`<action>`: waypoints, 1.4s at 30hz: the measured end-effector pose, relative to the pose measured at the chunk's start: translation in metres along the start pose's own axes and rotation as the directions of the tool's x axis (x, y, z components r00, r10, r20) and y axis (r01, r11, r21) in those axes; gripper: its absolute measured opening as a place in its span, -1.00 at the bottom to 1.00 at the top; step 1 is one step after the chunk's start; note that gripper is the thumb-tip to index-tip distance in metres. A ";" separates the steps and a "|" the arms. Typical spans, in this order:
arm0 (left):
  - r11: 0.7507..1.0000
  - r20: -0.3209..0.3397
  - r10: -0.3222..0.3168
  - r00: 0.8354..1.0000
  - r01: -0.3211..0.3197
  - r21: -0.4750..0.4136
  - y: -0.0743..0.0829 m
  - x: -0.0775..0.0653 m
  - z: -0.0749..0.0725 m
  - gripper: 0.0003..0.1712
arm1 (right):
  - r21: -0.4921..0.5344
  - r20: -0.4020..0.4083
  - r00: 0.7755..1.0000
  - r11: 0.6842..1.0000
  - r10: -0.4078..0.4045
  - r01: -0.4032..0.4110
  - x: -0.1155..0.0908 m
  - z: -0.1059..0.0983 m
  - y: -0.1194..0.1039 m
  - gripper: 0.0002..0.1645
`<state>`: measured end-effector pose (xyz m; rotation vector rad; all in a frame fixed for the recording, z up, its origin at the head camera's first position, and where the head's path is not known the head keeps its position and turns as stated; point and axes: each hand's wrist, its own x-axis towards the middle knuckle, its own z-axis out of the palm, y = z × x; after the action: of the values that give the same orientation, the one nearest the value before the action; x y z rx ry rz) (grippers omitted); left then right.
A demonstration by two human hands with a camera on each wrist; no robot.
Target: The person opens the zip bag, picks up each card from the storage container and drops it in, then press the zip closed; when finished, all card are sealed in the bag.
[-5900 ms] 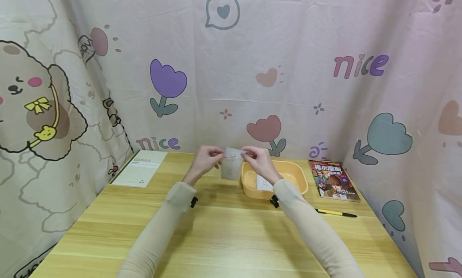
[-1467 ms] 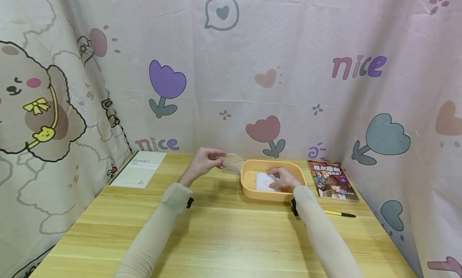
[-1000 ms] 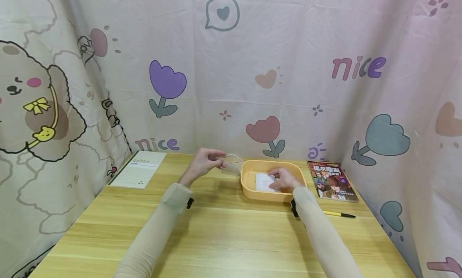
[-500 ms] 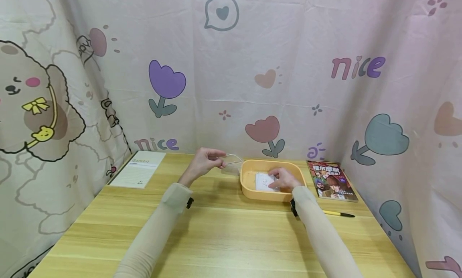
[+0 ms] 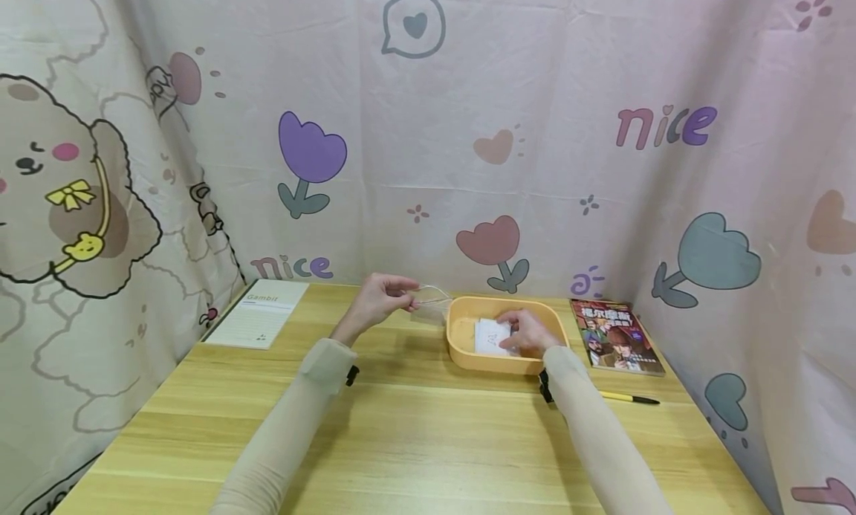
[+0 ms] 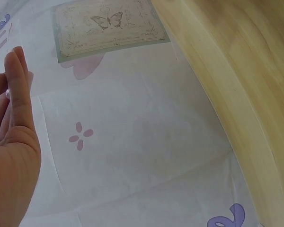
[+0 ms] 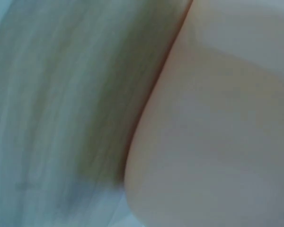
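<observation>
In the head view, my left hand point(image 5: 383, 298) pinches the edge of a clear plastic bag point(image 5: 428, 313), whose mouth gapes toward the right. A butterfly-printed rectangle point(image 6: 113, 28) shows past the fingers in the left wrist view; I cannot tell if it is printed on the bag or lies inside. My right hand point(image 5: 531, 333) reaches into a yellow plastic basket point(image 5: 461, 357), thumb and forefinger curled at the right edge of small white paper slips point(image 5: 491, 337) with a drawing on top. The right wrist view is blurred and hides the fingertips.
On the left of the table point(image 5: 401, 441) lies a white notebook point(image 5: 261, 314). A comic-style magazine point(image 5: 618, 337) sits at the right, with a yellow-and-black pen point(image 5: 628, 397) in front of it. A patterned curtain point(image 5: 414, 128) stands close behind the table.
Earlier both hands held the bag; the right hand has since moved right and down into the basket. Lately the paper slips have shifted slightly under its fingers, while the left hand stays put.
</observation>
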<state>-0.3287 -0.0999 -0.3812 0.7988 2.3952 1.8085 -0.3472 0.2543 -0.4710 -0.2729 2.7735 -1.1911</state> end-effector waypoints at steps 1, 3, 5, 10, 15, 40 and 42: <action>1.000 0.001 -0.004 1.000 0.004 0.000 0.000 0.000 0.000 -0.66 | 0.018 -0.003 1.000 1.000 -0.008 0.008 0.000 0.000 0.000 -0.36; 1.000 0.006 -0.007 1.000 0.007 -0.001 0.000 0.000 0.000 -0.65 | 0.053 -0.019 0.999 0.998 -0.028 0.029 -0.001 -0.001 0.000 -0.42; 1.000 0.009 -0.012 1.000 0.012 -0.002 0.000 0.001 0.000 -0.65 | 0.067 -0.045 0.997 0.996 -0.058 0.061 -0.002 -0.002 0.001 -0.49; 1.000 0.010 -0.009 1.000 0.008 0.011 0.000 0.003 0.000 -0.66 | 0.088 -0.087 0.992 0.991 -0.096 0.104 0.001 -0.004 0.006 -0.56; 1.000 -0.007 -0.009 1.000 0.009 0.003 -0.002 0.002 -0.001 -0.66 | 0.132 -0.107 0.992 0.988 -0.068 0.082 0.004 -0.003 0.008 -0.58; 0.999 -0.061 -0.032 0.998 0.033 0.017 0.001 0.000 0.000 -0.67 | 0.316 -0.229 0.960 0.921 -0.160 0.229 -0.005 -0.013 -0.031 -0.52; 0.999 -0.062 -0.038 0.997 0.039 0.015 0.001 0.000 0.000 -0.67 | 0.315 -0.244 0.954 0.916 -0.176 0.249 -0.007 -0.014 -0.036 -0.49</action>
<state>-0.3288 -0.0998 -0.3806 0.7041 2.4475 1.8281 -0.3388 0.2417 -0.4348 -0.4476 2.6876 -1.8302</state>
